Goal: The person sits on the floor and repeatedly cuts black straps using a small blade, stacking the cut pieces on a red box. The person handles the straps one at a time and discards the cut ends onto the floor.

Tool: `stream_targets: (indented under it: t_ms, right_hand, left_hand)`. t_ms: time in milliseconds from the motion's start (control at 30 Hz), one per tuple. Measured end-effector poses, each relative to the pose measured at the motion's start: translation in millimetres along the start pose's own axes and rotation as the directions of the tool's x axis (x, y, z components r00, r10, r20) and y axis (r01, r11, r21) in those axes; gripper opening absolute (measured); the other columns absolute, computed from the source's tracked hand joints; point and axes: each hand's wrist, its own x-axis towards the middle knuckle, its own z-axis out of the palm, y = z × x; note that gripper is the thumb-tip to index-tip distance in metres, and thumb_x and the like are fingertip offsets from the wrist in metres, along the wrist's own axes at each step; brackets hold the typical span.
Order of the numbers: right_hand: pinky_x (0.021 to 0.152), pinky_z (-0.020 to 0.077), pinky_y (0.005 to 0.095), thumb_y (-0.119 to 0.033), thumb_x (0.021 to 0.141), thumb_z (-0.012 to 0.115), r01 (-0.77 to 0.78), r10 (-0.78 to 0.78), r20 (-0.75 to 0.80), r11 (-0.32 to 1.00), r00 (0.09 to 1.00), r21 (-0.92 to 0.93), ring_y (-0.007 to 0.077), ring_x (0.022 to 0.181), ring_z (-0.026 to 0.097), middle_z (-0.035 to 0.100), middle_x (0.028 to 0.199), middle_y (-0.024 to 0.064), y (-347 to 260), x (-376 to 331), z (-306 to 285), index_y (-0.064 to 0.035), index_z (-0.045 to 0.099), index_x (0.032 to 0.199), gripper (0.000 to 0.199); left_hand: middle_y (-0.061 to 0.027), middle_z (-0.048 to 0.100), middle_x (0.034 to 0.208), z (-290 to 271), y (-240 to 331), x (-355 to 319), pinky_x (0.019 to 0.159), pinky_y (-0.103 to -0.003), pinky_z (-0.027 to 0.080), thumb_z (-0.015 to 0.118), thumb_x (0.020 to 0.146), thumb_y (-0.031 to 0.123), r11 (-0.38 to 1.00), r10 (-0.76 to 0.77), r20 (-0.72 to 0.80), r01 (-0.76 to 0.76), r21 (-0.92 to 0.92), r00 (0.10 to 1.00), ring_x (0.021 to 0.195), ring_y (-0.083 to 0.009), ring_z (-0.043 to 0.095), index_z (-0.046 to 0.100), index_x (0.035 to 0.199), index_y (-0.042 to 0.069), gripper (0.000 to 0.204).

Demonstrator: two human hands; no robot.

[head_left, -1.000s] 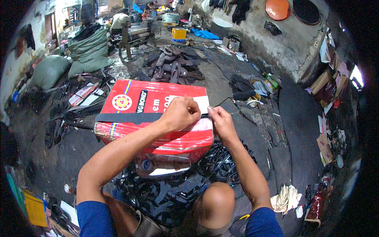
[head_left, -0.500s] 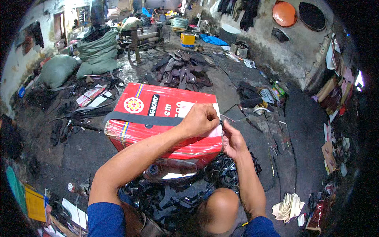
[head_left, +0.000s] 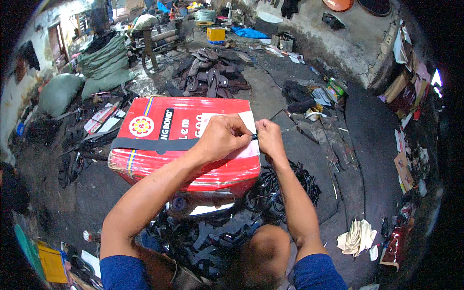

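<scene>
A red cardboard box (head_left: 145,108) with a flower emblem stands in front of me, a dark flat band (head_left: 140,144) running across its top. Over the box's right edge, my left hand (head_left: 223,139) pinches one side of a small black strip (head_left: 254,137). On the strip's other side my right hand (head_left: 270,140) grips it with curled fingers. Most of the strip is hidden by my fingers. Below my right wrist lies a tangled bundle of thin black cords (head_left: 275,189). Several black straps (head_left: 212,246) are heaped between my knees.
Beyond the box is a pile of dark sandals (head_left: 210,75). Green sacks (head_left: 60,94) stand at left, a yellow box (head_left: 216,34) farther back. A cream cloth (head_left: 356,238) lies at lower right. Near the far left, a person (head_left: 145,22) bends over.
My right hand has risen from the box's edge, its fingers now curled in around the strip beside my left hand. The whole view has shifted, putting the box farther left and slightly higher.
</scene>
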Motion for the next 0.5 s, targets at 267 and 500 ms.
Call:
stream_targets:
  t_ms: [267, 500]
  right_hand:
    - [0.072, 0.0508, 0.0389, -0.015, 0.094, 0.064, -0.281, 0.286, -0.003, 0.945, 0.958, 0.168, 0.0223, 0.074, 0.066, 0.071, 0.078, 0.0168, 153.1, -89.7, 55.6, 0.0044, 0.07, 0.086, 0.022]
    - [0.075, 0.0517, 0.0478, -0.024, 0.091, 0.063, -0.434, 0.439, -0.013, 0.882, 0.898, -0.185, 0.037, 0.08, 0.07, 0.071, 0.083, 0.0235, 229.1, -165.4, 83.2, 0.0033, 0.068, 0.08, 0.029]
  left_hand:
    - [-0.0085, 0.074, 0.082, -3.8, -1.0, 4.4, 0.07, -0.029, 0.055, 0.077, 0.083, 0.007, 1.0, 0.004, 0.021, -0.004, 0.001, 1.0, 0.076, -0.0141, 0.069, 0.078, 0.087, 0.0, 0.008]
    - [-0.0096, 0.074, 0.081, -7.9, -3.9, 1.1, 0.069, -0.031, 0.056, 0.078, 0.081, 0.008, 1.0, -0.018, 0.005, 0.018, -0.015, 1.0, 0.074, -0.0165, 0.07, 0.078, 0.087, 0.0, 0.01]
